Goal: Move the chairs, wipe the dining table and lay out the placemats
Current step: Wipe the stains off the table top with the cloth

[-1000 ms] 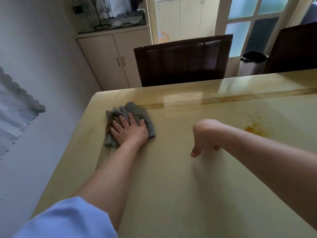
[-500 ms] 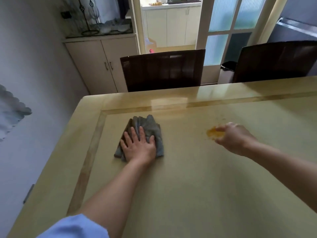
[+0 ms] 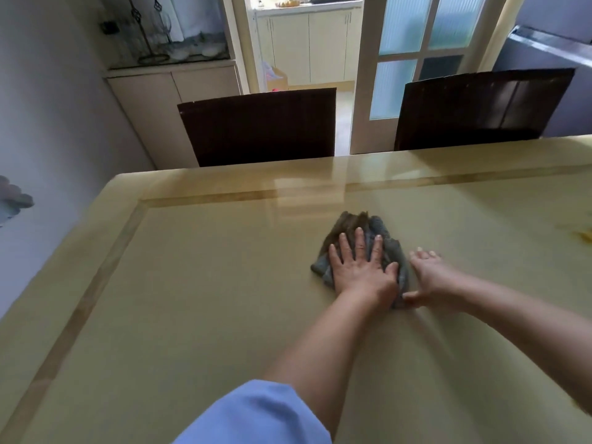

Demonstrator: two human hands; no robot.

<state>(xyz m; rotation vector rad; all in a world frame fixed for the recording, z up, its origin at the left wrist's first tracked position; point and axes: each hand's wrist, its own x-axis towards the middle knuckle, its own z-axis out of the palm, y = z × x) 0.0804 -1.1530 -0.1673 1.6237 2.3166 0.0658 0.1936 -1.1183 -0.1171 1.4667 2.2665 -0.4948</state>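
Note:
My left hand (image 3: 360, 267) lies flat, fingers spread, on a crumpled grey cloth (image 3: 362, 225) on the glossy beige dining table (image 3: 192, 283). My right hand (image 3: 431, 277) rests open on the table right beside the cloth, its thumb touching the cloth's near edge. An orange stain (image 3: 584, 235) marks the tabletop at the far right. Two dark brown chairs (image 3: 259, 126) (image 3: 480, 107) stand tucked against the table's far side. No placemats are in sight.
A grey wall runs close along the table's left side. A cream cabinet (image 3: 166, 97) with glassware stands behind the left chair. Beyond the chairs are a doorway to a kitchen and a glass-paned door (image 3: 413, 59).
My left hand has slid the cloth to the right across the table. My right hand has come back from the orange stain and now sits next to the cloth.

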